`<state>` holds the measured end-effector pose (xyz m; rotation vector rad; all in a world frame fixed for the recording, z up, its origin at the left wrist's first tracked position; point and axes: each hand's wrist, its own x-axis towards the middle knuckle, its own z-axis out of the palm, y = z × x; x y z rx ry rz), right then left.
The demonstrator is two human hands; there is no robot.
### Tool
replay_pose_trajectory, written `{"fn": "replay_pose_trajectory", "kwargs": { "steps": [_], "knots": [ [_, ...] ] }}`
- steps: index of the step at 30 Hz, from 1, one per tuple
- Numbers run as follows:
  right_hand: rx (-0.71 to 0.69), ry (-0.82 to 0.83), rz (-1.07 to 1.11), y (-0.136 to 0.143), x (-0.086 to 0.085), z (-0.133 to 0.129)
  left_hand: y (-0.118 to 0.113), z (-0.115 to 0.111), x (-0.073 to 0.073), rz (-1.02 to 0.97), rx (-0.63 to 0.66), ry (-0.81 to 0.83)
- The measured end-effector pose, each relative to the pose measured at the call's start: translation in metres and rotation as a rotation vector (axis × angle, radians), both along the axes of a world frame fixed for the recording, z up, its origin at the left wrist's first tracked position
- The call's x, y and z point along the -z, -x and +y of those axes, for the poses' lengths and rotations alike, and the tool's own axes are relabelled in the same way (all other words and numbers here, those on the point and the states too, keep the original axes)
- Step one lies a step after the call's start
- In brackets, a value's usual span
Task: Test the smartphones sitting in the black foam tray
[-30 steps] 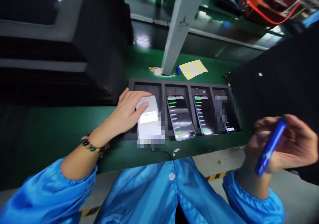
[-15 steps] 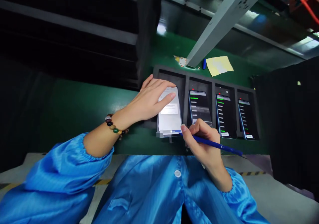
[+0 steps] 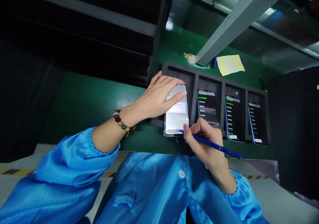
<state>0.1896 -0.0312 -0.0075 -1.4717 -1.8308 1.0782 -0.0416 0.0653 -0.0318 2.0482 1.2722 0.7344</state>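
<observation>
A phone with a lit white screen lies in the leftmost part of a black tray. Across its upper part rests my left hand, fingers spread, partly covering the screen. My right hand grips a blue pen whose tip is at the phone's lower edge. To the right, three phones with dark screens lie in separate compartments: one partly behind my right hand, a middle one and a far right one.
Behind the tray are a yellow paper, a small blue object and a slanted grey post. Large black stacked shapes fill the upper left. A dark block stands at the right.
The whole view has shifted, so the tray and both hands appear further right. At the bottom of the white screen, the blue bar has turned pale grey. Both hands keep nearly the same pose.
</observation>
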Motion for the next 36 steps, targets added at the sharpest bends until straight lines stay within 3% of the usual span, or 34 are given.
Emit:
{"fn": "replay_pose_trajectory", "kwargs": {
  "steps": [15, 22, 25, 28, 31, 32, 36],
  "knots": [
    [0.005, -0.075, -0.021, 0.000, -0.004, 0.005, 0.001, 0.001, 0.002, 0.010, -0.006, 0.007],
    [-0.022, -0.024, 0.030, 0.001, -0.006, 0.001, 0.001, -0.001, -0.001, 0.037, -0.007, 0.007],
    [0.120, -0.084, 0.139, -0.010, -0.014, 0.003, 0.000, -0.001, -0.001, 0.069, -0.014, -0.001],
    [0.422, -0.296, 0.093, -0.050, -0.022, 0.006, -0.001, -0.001, 0.000, 0.103, -0.030, 0.001],
    [0.647, -0.519, -0.127, -0.120, -0.025, 0.004, -0.001, -0.001, 0.001, 0.119, -0.030, -0.004],
    [0.678, -0.564, -0.214, -0.147, -0.025, 0.002, 0.000, -0.001, 0.001, 0.122, -0.027, -0.004],
    [0.522, -0.509, -0.723, -0.247, -0.024, -0.007, 0.001, 0.001, 0.004, 0.138, -0.030, -0.002]
  ]
}}
